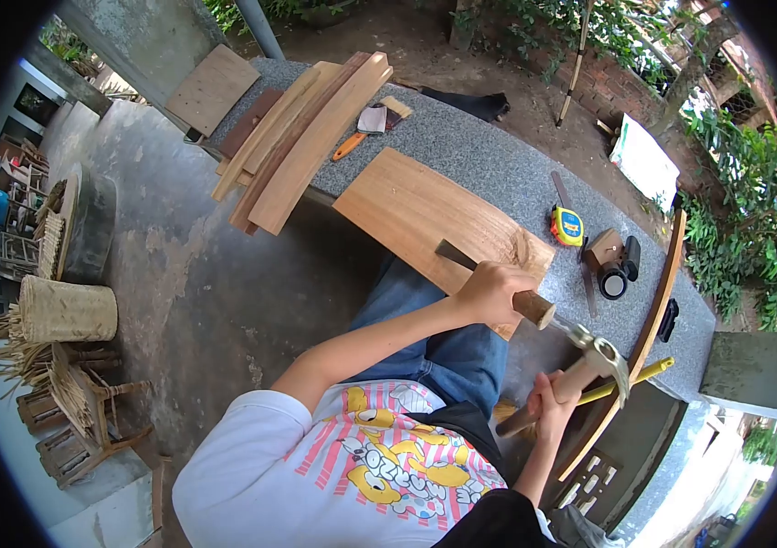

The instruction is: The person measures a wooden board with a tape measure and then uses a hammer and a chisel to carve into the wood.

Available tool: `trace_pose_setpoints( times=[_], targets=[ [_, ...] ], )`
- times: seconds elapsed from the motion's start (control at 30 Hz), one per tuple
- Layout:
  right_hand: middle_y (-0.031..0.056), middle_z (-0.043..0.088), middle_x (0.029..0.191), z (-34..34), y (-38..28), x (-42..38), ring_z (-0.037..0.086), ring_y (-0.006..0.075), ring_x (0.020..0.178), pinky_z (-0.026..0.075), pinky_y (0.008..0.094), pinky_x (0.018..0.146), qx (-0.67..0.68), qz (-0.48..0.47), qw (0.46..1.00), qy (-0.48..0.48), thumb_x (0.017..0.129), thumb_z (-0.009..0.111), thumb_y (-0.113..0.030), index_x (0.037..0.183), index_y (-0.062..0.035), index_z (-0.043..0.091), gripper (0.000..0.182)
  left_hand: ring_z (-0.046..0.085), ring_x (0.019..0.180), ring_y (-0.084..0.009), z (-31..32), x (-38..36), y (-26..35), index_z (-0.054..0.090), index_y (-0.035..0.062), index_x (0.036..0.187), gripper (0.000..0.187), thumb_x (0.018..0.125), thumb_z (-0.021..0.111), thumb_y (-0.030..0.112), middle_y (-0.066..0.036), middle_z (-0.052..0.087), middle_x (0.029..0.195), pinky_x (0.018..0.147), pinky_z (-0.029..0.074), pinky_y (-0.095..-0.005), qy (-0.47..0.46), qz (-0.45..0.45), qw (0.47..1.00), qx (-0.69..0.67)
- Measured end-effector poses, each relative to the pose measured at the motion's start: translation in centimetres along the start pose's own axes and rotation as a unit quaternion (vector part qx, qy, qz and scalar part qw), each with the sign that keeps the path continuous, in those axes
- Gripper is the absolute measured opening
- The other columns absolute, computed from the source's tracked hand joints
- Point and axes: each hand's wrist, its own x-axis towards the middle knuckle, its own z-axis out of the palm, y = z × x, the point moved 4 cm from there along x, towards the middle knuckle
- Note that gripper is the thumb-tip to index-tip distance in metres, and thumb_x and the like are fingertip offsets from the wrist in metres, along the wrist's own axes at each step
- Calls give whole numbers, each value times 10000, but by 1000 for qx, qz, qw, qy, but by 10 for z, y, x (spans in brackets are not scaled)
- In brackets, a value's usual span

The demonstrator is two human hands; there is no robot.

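Note:
A flat wooden board (425, 205) lies on the grey stone bench top, its near edge over the lap. My left hand (495, 290) is wrapped round a chisel (534, 309), whose wooden handle end points right and whose dark blade lies over the board. My right hand (553, 406) grips the wooden handle of a claw hammer (602, 358). The hammer's metal head is just right of the chisel's handle end and looks slightly blurred. Whether the two touch is unclear.
Curved wooden pieces (320, 137) are stacked at the bench's left, near an orange-handled tool (349, 146). A yellow tape measure (567, 226), a black device (612, 279) and a long curved strip (660, 306) lie right. A woven basket (68, 310) stands on the floor at far left.

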Motion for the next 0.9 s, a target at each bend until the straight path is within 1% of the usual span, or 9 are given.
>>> trace_pose_setpoints(
  times=[0.07,0.13,0.2,0.33,0.43,0.47,0.53,0.73,0.9],
  targets=[
    [-7,468,482,-2,11,7,421,79,373,314,234,361,-137,20,990,-12,851,688,-92,668,-42,523,250,650,694,-277,-1,-3,-8,652,91,777,271,530,756,126,-63,647,725,605,500,-382,-28,3,999,16],
    [-8,483,484,-10,3,9,427,76,368,310,230,358,-134,-8,991,-25,842,696,-74,688,-30,552,214,650,693,-273,-4,-6,-11,651,91,768,262,530,754,127,-63,645,721,603,500,-380,-52,-7,998,40],
    [4,499,496,-17,-19,1,466,76,402,323,225,372,-57,-13,998,15,823,692,-49,676,1,576,195,651,692,-262,-7,-10,-7,650,91,767,264,529,755,132,-60,644,717,596,499,-375,-25,26,999,24],
    [1,424,521,-17,-21,-2,378,74,400,301,223,361,120,-80,990,-5,847,664,-38,737,-31,509,190,652,692,-254,-7,-5,-8,651,90,765,265,526,758,135,-59,647,716,596,500,-374,-28,14,999,21],
    [14,471,517,8,-2,2,421,90,383,323,240,368,37,9,999,21,848,678,-75,721,-29,529,201,648,691,-258,-6,-5,-11,644,86,763,281,518,766,148,-58,636,703,590,495,-376,-6,5,1000,12],
    [14,497,506,10,10,8,444,91,379,328,238,365,-92,39,995,-14,840,693,-82,698,-22,553,209,648,691,-258,-7,-6,-14,644,86,763,281,518,766,148,-58,636,703,590,495,-376,-5,7,1000,12],
    [10,504,494,7,18,11,448,89,378,320,229,359,-126,34,991,-4,833,702,-82,682,-13,568,213,643,681,-264,-14,-7,-21,638,85,755,282,512,768,146,-59,627,691,583,491,-380,-32,14,999,42],
    [17,456,529,-4,-23,6,399,81,382,309,228,360,85,-92,992,-14,865,642,-42,722,-21,495,206,638,673,-278,-23,-7,-24,638,86,752,285,507,775,139,-62,622,679,583,489,-391,-15,11,999,38],
    [7,487,497,22,12,18,441,90,377,324,233,365,-113,20,993,-7,852,677,-77,668,-31,540,234,644,681,-279,-31,-4,-24,640,84,756,283,509,769,134,-65,629,688,584,491,-391,11,10,999,35]
  ],
)
